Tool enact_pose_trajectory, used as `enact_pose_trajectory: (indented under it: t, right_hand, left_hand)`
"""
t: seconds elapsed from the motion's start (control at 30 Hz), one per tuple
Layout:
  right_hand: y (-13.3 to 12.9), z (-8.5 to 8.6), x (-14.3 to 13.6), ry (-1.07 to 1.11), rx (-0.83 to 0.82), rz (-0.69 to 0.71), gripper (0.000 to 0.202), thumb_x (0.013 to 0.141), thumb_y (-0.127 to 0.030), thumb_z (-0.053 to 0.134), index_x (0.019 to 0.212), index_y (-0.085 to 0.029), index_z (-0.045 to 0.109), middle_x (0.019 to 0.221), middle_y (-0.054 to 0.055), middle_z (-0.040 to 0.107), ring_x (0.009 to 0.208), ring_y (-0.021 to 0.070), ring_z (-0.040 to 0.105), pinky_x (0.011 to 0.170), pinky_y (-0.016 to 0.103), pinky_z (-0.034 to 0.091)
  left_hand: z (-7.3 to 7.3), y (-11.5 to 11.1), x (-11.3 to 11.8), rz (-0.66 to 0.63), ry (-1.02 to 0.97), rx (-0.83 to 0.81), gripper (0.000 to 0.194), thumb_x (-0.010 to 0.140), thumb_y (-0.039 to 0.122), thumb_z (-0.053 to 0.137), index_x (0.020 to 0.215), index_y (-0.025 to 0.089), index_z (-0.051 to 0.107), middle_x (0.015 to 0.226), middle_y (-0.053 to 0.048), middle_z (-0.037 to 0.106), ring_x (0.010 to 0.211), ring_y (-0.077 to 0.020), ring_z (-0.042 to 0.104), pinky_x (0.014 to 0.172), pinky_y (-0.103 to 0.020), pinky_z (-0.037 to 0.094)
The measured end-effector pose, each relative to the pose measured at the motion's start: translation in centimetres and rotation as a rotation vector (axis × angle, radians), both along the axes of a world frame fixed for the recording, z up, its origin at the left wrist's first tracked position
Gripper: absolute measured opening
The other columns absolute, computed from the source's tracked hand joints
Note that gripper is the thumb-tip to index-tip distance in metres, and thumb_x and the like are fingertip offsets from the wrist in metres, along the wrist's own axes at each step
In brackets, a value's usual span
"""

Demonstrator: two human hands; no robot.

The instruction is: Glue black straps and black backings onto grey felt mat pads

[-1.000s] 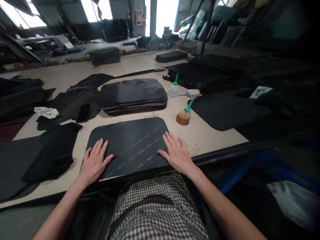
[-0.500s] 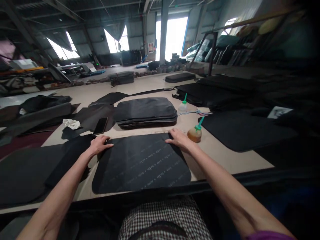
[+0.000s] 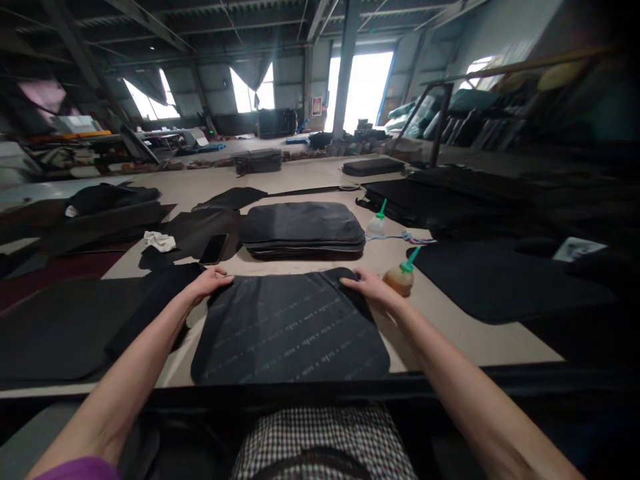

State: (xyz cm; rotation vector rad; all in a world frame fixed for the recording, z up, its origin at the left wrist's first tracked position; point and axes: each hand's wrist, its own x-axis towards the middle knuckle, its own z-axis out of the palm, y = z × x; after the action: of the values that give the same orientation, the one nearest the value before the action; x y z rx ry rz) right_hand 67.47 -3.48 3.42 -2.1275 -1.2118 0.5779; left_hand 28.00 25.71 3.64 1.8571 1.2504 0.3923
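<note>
Black and pale-lettered, the printed sheet (image 3: 293,333) lies at lower centre, its far corners pinched by my left hand (image 3: 213,281) and right hand (image 3: 369,287); a second ago both palms lay flat along its sides. I cannot read the lettering. Right of centre, a squat bottle (image 3: 399,281) holds amber liquid; a pale bottle (image 3: 376,225) stands behind, contents unclear.

Illegibly small lettering (image 3: 306,341) on the black panel (image 3: 235,357), 2 arms (image 3: 450,363) partly out-of-frame
</note>
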Motion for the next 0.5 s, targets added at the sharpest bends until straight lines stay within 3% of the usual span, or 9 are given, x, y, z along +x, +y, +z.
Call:
enact_pose_trajectory:
  t: [0.07, 0.13, 0.27, 0.37, 0.5]
  right_hand:
    - [-2.5, -0.4, -0.9, 0.186, 0.071, -0.030, 0.049, 0.095, -0.063, 0.059, 0.111, -0.018, 0.064, 0.082, 0.006, 0.070, 0.070, 0.0203, 0.067, 0.056, 0.027, 0.052]
    - [-5.4, -1.2, -1.9, 0.464, 0.131, -0.077, 0.054, 0.087, -0.068, 0.069, 0.111, -0.020, 0.064, 0.076, 0.003, 0.068, 0.062, 0.0186, 0.065, 0.050, 0.025, 0.049]
    - [-10.0, -2.4, -4.0, 0.855, 0.189, -0.106, 0.046, 0.078, -0.050, 0.084, 0.109, -0.023, 0.065, 0.094, 0.006, 0.075, 0.082, 0.0237, 0.074, 0.071, 0.033, 0.062]
    - [-11.1, -2.0, -5.7, 0.913, 0.200, -0.169, 0.048, 0.073, -0.043, 0.087, 0.110, -0.025, 0.062, 0.097, 0.008, 0.078, 0.087, 0.0290, 0.076, 0.078, 0.040, 0.064]
    - [-10.7, 1.2, -6.9, 0.821, 0.284, -0.177, 0.059, 0.075, -0.049, 0.084, 0.123, -0.026, 0.059, 0.106, 0.009, 0.078, 0.092, 0.0323, 0.077, 0.078, 0.044, 0.065]
  left_hand:
    - [-0.1, -2.1, -1.2, 0.098, -0.062, -0.058, 0.082, 0.068, 0.067, 0.080, 0.128, 0.016, 0.055, 0.091, -0.005, 0.069, 0.074, -0.0186, 0.065, 0.061, -0.026, 0.045]
    - [-0.4, -4.7, -2.6, 0.176, -0.109, -0.112, 0.079, 0.074, 0.063, 0.078, 0.133, 0.016, 0.053, 0.096, -0.009, 0.072, 0.075, -0.0194, 0.068, 0.061, -0.026, 0.048]
    - [-1.2, -10.1, -5.5, 0.252, -0.346, -0.385, 0.053, 0.072, 0.045, 0.086, 0.111, 0.015, 0.067, 0.093, -0.010, 0.077, 0.075, -0.0208, 0.073, 0.065, -0.029, 0.057]
    - [-1.1, -12.7, -6.3, 0.255, -0.455, -0.571, 0.043, 0.069, 0.033, 0.089, 0.102, 0.014, 0.070, 0.089, -0.010, 0.078, 0.071, -0.0220, 0.074, 0.066, -0.032, 0.062]
    - [1.6, -13.4, -5.7, 0.189, -0.548, -0.506, 0.047, 0.072, 0.033, 0.089, 0.112, 0.016, 0.071, 0.101, -0.009, 0.079, 0.079, -0.0212, 0.076, 0.072, -0.030, 0.063]
